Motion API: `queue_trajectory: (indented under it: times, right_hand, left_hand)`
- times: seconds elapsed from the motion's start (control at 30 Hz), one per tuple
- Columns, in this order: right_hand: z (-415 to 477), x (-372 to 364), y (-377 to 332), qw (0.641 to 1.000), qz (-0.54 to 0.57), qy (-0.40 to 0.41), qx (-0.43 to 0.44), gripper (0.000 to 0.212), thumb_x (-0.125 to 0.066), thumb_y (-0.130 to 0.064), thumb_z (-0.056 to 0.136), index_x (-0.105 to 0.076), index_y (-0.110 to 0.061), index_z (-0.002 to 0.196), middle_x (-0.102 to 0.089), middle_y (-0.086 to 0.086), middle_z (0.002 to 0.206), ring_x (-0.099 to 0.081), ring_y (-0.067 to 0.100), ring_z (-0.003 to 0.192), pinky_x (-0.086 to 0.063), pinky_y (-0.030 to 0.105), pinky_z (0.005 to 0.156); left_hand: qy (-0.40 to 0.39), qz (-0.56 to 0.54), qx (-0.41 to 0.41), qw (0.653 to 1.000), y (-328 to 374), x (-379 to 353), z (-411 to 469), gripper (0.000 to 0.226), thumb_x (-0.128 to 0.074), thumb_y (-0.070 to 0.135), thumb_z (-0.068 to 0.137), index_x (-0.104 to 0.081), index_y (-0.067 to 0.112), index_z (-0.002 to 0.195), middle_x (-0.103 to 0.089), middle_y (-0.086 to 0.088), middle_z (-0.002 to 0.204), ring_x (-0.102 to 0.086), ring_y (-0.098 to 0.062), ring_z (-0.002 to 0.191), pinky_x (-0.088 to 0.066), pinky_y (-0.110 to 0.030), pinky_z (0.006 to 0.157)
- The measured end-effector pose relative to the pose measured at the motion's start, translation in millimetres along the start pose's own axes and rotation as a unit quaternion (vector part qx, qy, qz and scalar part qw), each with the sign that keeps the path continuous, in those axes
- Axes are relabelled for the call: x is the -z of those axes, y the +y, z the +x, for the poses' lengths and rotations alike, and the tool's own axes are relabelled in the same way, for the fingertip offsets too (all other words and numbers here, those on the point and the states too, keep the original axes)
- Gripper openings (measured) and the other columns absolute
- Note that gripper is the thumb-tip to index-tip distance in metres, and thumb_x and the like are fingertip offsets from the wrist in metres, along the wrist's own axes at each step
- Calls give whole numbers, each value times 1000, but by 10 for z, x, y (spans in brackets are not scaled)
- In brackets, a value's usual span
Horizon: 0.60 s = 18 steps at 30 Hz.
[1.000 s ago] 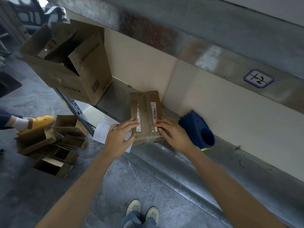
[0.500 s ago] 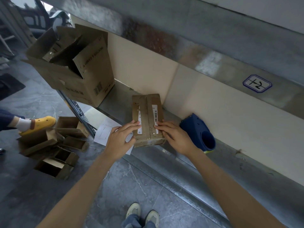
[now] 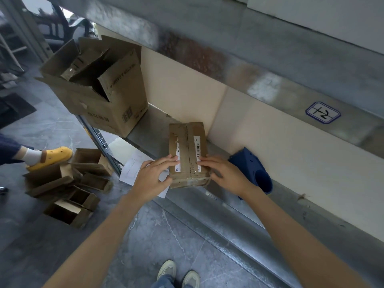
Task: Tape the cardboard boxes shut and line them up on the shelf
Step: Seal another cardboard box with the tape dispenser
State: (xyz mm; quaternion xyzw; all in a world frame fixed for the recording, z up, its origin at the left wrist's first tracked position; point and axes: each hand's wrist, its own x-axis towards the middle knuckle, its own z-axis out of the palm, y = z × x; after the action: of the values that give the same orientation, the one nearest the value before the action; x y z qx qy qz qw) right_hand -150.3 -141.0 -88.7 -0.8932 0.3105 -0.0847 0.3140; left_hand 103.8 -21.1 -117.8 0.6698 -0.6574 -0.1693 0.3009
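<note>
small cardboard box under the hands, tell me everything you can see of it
The small cardboard box is brown, worn and scuffed, lying flat near the front edge of the metal shelf. Its top flaps are closed, meeting at a centre seam, each bearing a white label strip; the right one shows a barcode. Glossy tape seems to wrap its near end. The left hand and right hand rest fingers on the top, one per flap.

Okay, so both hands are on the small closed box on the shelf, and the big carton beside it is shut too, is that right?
Not quite: the big carton is open, flaps standing up, as the head view shows. The left hand and right hand do rest on the small closed box on the shelf.
</note>
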Motion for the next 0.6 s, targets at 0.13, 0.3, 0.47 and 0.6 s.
queue_trajectory:
  times: [0.13,0.3,0.47,0.6]
  right_hand:
    - [-5,-76,-2,999,7,43,4,43,-56,-7,95,-58,-27,133,-49,-11,143,-34,2,135,-27,20,110]
    - [5,-173,-85,994,14,113,-5,31,-62,-12,93,-66,-22,122,-57,-13,131,-43,2,126,-45,26,100]
    - [8,-72,-190,996,-1,80,-39,32,-60,-38,94,-63,-26,123,-48,-27,128,-34,-8,124,-46,30,96]
    - [-16,-56,-217,997,-16,61,-43,42,-62,-46,90,-60,-26,126,-48,-22,134,-27,-11,122,-48,34,93]
  left_hand:
    - [27,-2,1,1000,6,-48,4,45,-55,30,81,-64,35,125,-46,33,136,-30,22,130,-28,-29,105]
    - [60,-4,3,998,38,-118,-11,42,-59,28,78,-66,32,119,-55,28,134,-37,16,130,-30,-24,101]
    - [61,-18,-4,998,55,-79,2,40,-55,50,84,-66,35,119,-56,27,133,-40,14,130,-30,-24,101]
    - [55,-19,-7,998,60,-79,-8,48,-55,61,82,-64,35,122,-55,27,134,-38,14,131,-29,-23,102]
